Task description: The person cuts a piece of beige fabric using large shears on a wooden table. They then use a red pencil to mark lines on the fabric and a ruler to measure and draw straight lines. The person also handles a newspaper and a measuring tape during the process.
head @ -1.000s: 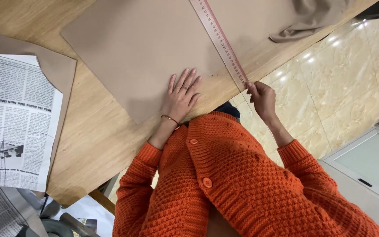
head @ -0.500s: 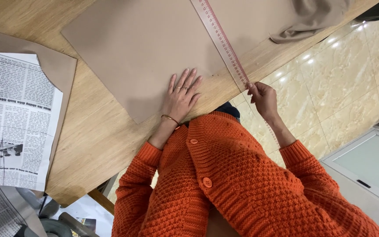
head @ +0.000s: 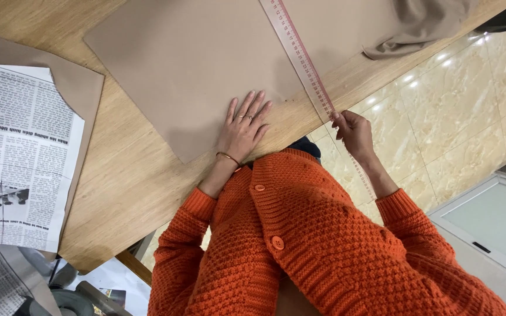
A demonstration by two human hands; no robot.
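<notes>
The right hand (head: 354, 130) pinches the near end of a long pink ruler (head: 300, 58), its fingers partly hidden beneath. The left hand (head: 242, 129) lies flat, fingers spread, on tan fabric (head: 188, 64) covering the wooden bench (head: 124, 175); the ruler's far end is cut off.

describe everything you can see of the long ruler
The ruler is a long, narrow, see-through strip with pinkish-red markings along its length. It lies flat and slantwise across the tan fabric on the wooden table, running from the top of the view down past the table's edge, so its lower end hangs over the tiled floor. The right hand pinches it near that edge. The left hand rests flat on the fabric beside it, not touching it.
</notes>
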